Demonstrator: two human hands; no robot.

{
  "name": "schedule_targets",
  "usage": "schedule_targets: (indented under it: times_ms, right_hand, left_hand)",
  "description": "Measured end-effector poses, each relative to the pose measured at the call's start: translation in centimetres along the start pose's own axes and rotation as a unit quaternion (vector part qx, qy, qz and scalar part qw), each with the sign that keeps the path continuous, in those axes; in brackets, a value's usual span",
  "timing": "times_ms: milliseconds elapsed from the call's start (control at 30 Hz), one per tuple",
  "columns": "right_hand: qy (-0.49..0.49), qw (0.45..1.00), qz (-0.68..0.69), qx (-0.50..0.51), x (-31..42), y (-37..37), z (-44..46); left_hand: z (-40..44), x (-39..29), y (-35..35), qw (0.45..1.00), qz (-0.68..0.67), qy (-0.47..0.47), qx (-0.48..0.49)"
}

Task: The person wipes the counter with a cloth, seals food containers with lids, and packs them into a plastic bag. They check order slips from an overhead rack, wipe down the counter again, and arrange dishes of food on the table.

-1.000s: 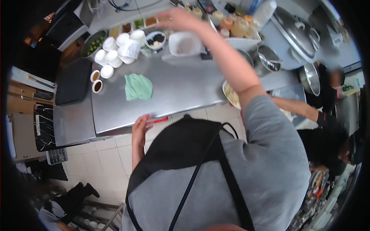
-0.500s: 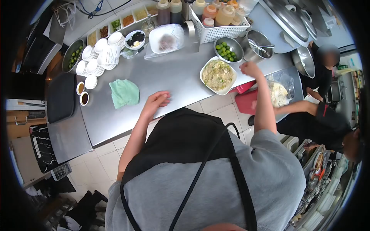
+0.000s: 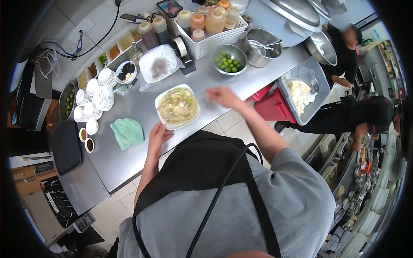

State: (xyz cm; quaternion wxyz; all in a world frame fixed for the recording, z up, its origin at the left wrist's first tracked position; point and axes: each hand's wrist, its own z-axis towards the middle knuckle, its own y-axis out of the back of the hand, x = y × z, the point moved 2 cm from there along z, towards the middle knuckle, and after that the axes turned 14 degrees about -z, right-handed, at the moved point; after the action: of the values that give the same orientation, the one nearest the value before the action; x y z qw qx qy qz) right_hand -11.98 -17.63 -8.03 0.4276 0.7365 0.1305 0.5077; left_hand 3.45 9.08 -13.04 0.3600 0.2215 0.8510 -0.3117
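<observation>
A white square bowl of fried rice with green bits (image 3: 179, 88) sits on the steel counter in front of me. My left hand (image 3: 159, 136) is at the bowl's near left corner, its fingers loosely bent and apart, the tips appearing to touch the rim. To the right of the bowl, my right hand (image 3: 223, 97) hovers over the counter with a gap between it and the rim. Its fingers point left, half curled and slightly blurred, and I see nothing in them. A folded green cloth (image 3: 127, 133) lies left of my left hand.
Behind stand a steel bowl of limes (image 3: 229, 61), a steel pot with utensils (image 3: 263, 47) and a basket of sauce bottles (image 3: 211, 45). Stacked white lids (image 3: 91, 111) and two sauce cups (image 3: 89, 145) are left. Co-workers stand right, beyond a grey tub (image 3: 320, 86).
The fried rice bowl has moved left across the counter, from beside the limes to my left hand. My right hand has come left too. The view has shifted to the right.
</observation>
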Motion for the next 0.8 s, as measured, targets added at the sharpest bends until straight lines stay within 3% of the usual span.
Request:
schedule_targets:
  times_ms: [33, 67, 100, 133, 167, 200, 233, 267, 300, 367, 533, 667, 800]
  right_hand:
    - [0.022, 0.997, -0.044, -0.056, -0.5, 1.8, 0.9]
    - [0.085, 0.982, -0.080, -0.146, -6.1, 3.0, 3.9]
    - [-0.011, 0.963, -0.217, -0.158, -7.3, 7.6, 5.5]
    - [-0.029, 0.945, -0.221, -0.242, -7.2, 11.7, 5.8]
    - [-0.006, 0.876, -0.409, -0.257, -7.4, 15.0, 6.0]
    - [-0.124, 0.877, -0.389, -0.252, -11.4, 17.2, 7.8]
    - [-0.148, 0.832, -0.487, -0.218, -14.1, 18.9, 9.2]
    - [-0.170, 0.777, -0.579, -0.181, -16.0, 19.9, 10.1]
    - [-0.164, 0.779, -0.579, -0.179, -16.4, 20.5, 10.4]
    - [-0.145, 0.722, -0.677, -0.008, -17.4, 20.9, 11.1]
    - [-0.201, 0.751, -0.627, 0.054, -15.6, 22.9, 11.6]
    - [-0.158, 0.763, -0.625, -0.047, -12.2, 23.9, 7.7]
    - [-0.181, 0.792, -0.552, -0.188, -9.0, 24.1, 2.8]
  left_hand:
    - [-0.8, -0.5, 0.3, 0.999, -0.031, -0.002, -0.020]
    - [-1.5, -0.8, 0.6, 0.997, -0.062, -0.004, -0.042]
    - [-1.8, -1.0, 0.9, 0.996, -0.072, -0.005, -0.054]
    - [-2.1, -1.0, 0.8, 0.996, -0.074, -0.005, -0.057]
    - [-2.3, -1.1, 0.7, 0.995, -0.078, -0.018, -0.067]
    - [-2.2, -1.1, 0.5, 0.993, -0.084, -0.032, -0.078]
    - [-1.9, -1.1, 0.5, 0.992, -0.088, -0.034, -0.082]
    - [-1.6, -1.0, 0.6, 0.992, -0.081, -0.045, -0.088]
    - [-1.4, -0.9, 0.7, 0.991, -0.074, -0.056, -0.094]
    - [-1.1, -1.0, 0.8, 0.989, -0.067, -0.062, -0.114]
    - [0.2, -2.3, 2.3, 0.982, -0.017, -0.085, -0.168]
    - [1.4, -3.9, 5.4, 0.975, 0.056, -0.128, -0.171]
    - [1.5, -5.7, 7.0, 0.972, 0.084, -0.143, -0.167]
